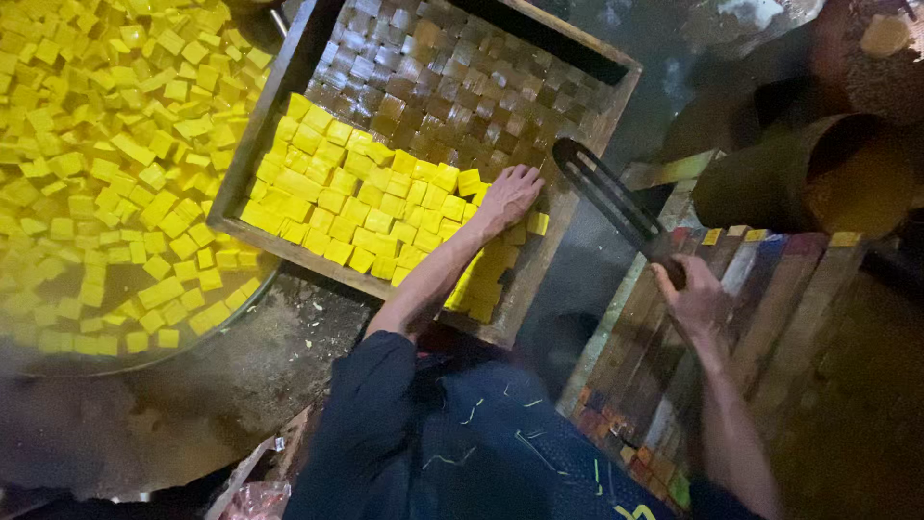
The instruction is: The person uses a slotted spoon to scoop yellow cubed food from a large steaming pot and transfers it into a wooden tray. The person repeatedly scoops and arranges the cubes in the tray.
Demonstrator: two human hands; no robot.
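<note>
Here, your wooden tray (252,159) sits tilted ahead of you, holding yellow cubes (332,207) packed in rows across its near half, while its far half shows a bare woven floor of brownish squares. To its left stands a big round basin (252,289) full of the same yellow cubes, floating loose in yellow liquid. At the far right, a dark cylindrical pot (770,183) shows yellowish contents inside its mouth.

Your left hand (507,195) lies flat on the cubes at the tray's right side, fingers spread and pressing down on the top of the pile, gripping nothing. Your right hand (695,296) is closed around the handle of a long dark slotted tool (604,193), whose blade hangs over the tray's right rim, just beside your left hand but not touching it.

The tray's right edge is close to the striped wooden slats (674,356) under your right forearm; only a narrow dark gap runs between them. The tray's left rim overlaps the basin's edge. Open room remains over the bare far half of the tray.

The cubes look bright yellow, wet and roughly equal in size; those at the tray's near right corner are stacked unevenly.
</note>
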